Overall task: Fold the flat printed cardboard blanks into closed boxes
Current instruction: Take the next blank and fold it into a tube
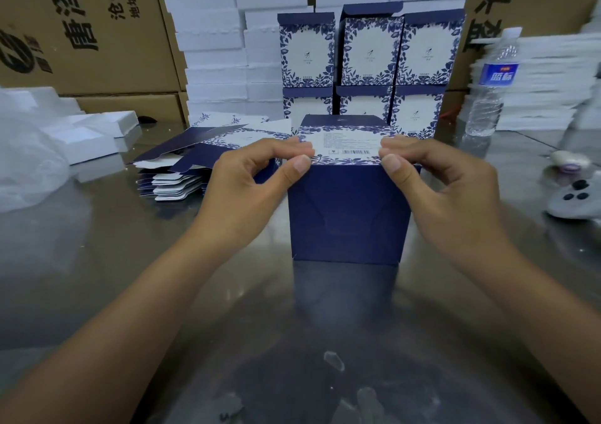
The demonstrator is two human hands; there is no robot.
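Observation:
A navy and white floral box (348, 215) stands on the shiny metal table (130, 277) in front of me, its dark blue face with tucked flaps turned toward me. My left hand (250, 183) pinches the box's upper left edge between thumb and fingers. My right hand (439, 186) pinches the upper right edge the same way. The barcode panel (346, 147) lies between my fingertips. A stack of flat printed blanks (185, 166) lies to the left. Several folded boxes (367, 65) are stacked behind.
White foam trays (214, 49) are piled at the back, with more on the right (546, 82) and left (97, 130). Brown cartons (84, 33) stand at the left. A water bottle (491, 88), a white controller (575, 199) and a crumpled plastic bag (26, 156) are on the table.

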